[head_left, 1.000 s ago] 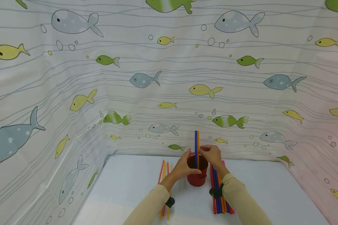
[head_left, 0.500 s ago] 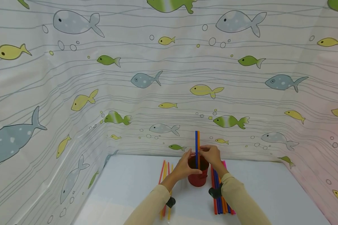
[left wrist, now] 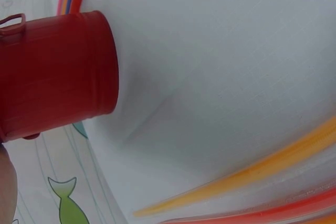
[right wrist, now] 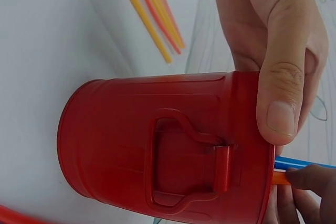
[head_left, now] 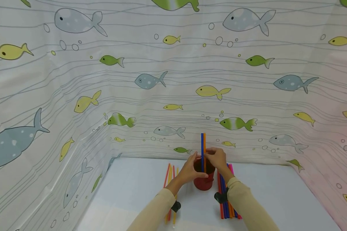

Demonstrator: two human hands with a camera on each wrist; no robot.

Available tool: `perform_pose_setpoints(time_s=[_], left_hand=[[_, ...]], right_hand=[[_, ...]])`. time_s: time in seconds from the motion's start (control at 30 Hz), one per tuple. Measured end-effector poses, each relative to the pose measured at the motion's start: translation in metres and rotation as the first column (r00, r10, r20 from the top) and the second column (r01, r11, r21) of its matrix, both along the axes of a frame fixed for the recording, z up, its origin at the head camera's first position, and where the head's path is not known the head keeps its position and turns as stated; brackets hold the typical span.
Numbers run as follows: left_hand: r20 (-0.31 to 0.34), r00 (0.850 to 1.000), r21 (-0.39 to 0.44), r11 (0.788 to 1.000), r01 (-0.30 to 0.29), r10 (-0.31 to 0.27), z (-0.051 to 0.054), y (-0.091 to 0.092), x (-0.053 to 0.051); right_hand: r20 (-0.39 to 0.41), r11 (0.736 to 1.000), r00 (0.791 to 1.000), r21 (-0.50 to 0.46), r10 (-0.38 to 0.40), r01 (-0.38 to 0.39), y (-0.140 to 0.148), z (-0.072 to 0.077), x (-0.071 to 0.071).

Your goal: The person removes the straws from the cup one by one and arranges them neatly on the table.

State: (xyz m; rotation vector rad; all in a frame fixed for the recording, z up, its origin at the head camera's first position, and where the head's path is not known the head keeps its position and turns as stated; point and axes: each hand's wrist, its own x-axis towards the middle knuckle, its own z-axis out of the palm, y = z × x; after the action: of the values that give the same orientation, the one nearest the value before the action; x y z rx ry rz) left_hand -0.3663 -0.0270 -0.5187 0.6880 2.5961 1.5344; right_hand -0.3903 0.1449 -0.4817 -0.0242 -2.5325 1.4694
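A small red metal bucket (head_left: pixel 203 185) with side handles stands upright on the white table, between my hands in the head view. My left hand (head_left: pixel 189 170) holds it at the rim, the thumb on the near side and the fingers around the left and far side. Out of the bucket's mouth rise a blue straw (head_left: pixel 202 146) and an orange straw (head_left: pixel 204 141), side by side and upright. With its fingertips my right hand (head_left: pixel 217 159) pinches the orange straw just above the rim. In the right wrist view, the bucket wall (right wrist: pixel 110 135) hides the straws' lower ends.
Several thin yellow and red straws (right wrist: pixel 157 17) lie left of the bucket. To its right, partly under my right wrist, is a row of thicker red, blue, orange and pink straws (head_left: pixel 225 208). A fish-print sheet (head_left: pixel 188 96) surrounds the table's back and sides.
The head view has shifted very slightly. My hands, the bucket and both straws keep the same positions relative to one another.
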Motion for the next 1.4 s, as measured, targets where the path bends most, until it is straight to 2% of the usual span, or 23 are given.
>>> perform_pose_setpoints(time_s=[0.27, 0.43, 0.67, 1.03, 1.27, 1.4], left_hand=[[0.008, 1.0, 0.003, 1.0, -0.003, 0.003, 0.002, 0.002, 0.0], [0.012, 1.0, 0.0, 1.0, 0.0, 0.0, 0.003, 0.002, 0.0], [0.009, 1.0, 0.02, 1.0, 0.008, -0.008, 0.006, 0.002, -0.001], [-0.002, 1.0, 0.024, 1.0, 0.007, -0.007, 0.002, 0.002, -0.002], [0.003, 1.0, 0.018, 1.0, 0.004, -0.005, 0.0, 0.001, -0.002], [0.003, 1.0, 0.008, 1.0, -0.01, 0.01, 0.0, 0.001, -0.001]], right_hand=[[-0.034, 1.0, 0.999, -0.017, -0.026, 0.025, 0.001, 0.002, 0.0], [-0.037, 0.997, 0.999, -0.074, -0.015, 0.012, 0.004, 0.005, 0.0], [-0.087, 0.996, 0.996, -0.093, -0.022, 0.014, 0.009, 0.023, 0.004], [-0.121, 0.985, 0.993, -0.175, -0.009, -0.013, 0.021, 0.045, 0.007], [-0.117, 0.969, 0.992, -0.245, -0.043, 0.013, 0.033, 0.062, 0.01], [-0.136, 0.949, 0.989, -0.315, -0.053, 0.007, 0.042, 0.072, 0.011]])
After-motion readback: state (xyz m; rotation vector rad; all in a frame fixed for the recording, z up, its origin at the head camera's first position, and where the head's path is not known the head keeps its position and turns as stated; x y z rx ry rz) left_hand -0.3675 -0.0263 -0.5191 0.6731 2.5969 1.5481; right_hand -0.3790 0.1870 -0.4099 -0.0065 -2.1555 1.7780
